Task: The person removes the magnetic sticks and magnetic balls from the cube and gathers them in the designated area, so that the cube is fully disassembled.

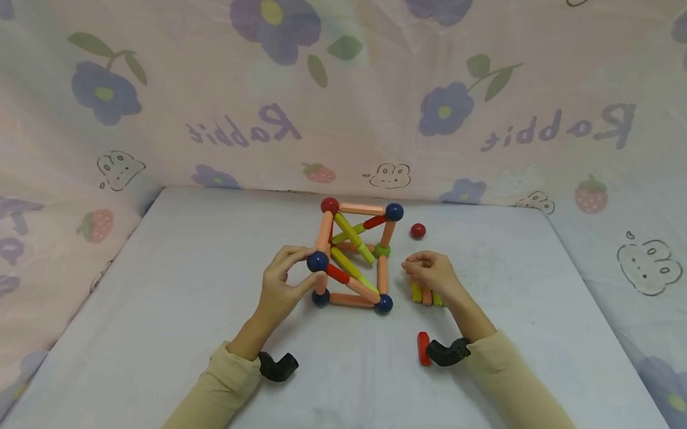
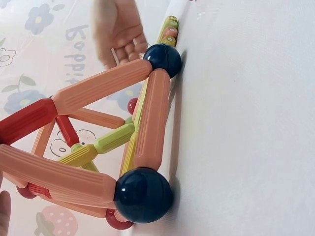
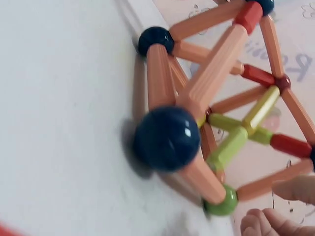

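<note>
A frame of magnetic rods and balls (image 1: 354, 300) stands mid-table, with peach, red, yellow and green rods between mostly dark blue balls. At its upper left corner, my left hand (image 1: 279, 288) pinches a dark blue ball (image 1: 317, 261) between thumb and fingers. Only a sliver of that hand shows at the edge of the left wrist view. To the right of the frame, my right hand (image 1: 433, 274) hovers over a row of loose rods (image 1: 427, 297), partly covering them. Its fingers are loosely bent, and nothing shows between them in the right wrist view.
Behind the right hand lies a loose red ball (image 1: 417, 231). A short red rod (image 1: 423, 349) is nearer the front, beside the black band piece (image 1: 449, 352) on the right wrist. A patterned cloth (image 1: 354, 112) hangs behind the white table (image 1: 204, 234).
</note>
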A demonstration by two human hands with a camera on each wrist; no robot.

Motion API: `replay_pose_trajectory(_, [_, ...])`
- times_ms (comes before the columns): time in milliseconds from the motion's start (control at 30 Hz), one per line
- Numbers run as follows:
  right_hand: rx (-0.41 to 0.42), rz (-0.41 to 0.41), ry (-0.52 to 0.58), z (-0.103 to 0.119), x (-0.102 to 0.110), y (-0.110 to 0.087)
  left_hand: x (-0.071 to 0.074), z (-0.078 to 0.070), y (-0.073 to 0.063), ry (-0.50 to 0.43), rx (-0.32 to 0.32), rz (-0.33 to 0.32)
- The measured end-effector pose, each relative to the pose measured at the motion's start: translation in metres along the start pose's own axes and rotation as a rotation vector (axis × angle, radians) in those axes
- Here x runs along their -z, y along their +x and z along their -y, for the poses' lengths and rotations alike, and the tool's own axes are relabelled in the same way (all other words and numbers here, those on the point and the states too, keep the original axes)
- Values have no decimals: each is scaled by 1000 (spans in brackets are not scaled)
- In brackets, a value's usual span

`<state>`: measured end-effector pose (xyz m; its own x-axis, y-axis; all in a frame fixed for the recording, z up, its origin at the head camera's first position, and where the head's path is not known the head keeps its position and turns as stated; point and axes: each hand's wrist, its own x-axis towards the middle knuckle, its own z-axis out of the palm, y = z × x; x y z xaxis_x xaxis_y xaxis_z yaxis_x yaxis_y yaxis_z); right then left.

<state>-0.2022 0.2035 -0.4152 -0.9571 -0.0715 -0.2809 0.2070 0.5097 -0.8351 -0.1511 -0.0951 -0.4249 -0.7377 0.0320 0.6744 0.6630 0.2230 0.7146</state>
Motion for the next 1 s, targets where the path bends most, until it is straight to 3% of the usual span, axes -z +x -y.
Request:
replay_pose_trajectory(367, [147,31,-65,29,-37,10,0,3,0,14,10,1])
replay_pose_trajectory(533, [167,8,-86,33,-45,12,-2,5,0,27,4,-5])
replay_pose_trajectory(1000, [257,89,-100,40,-59,28,1,1,0,11,12,4])
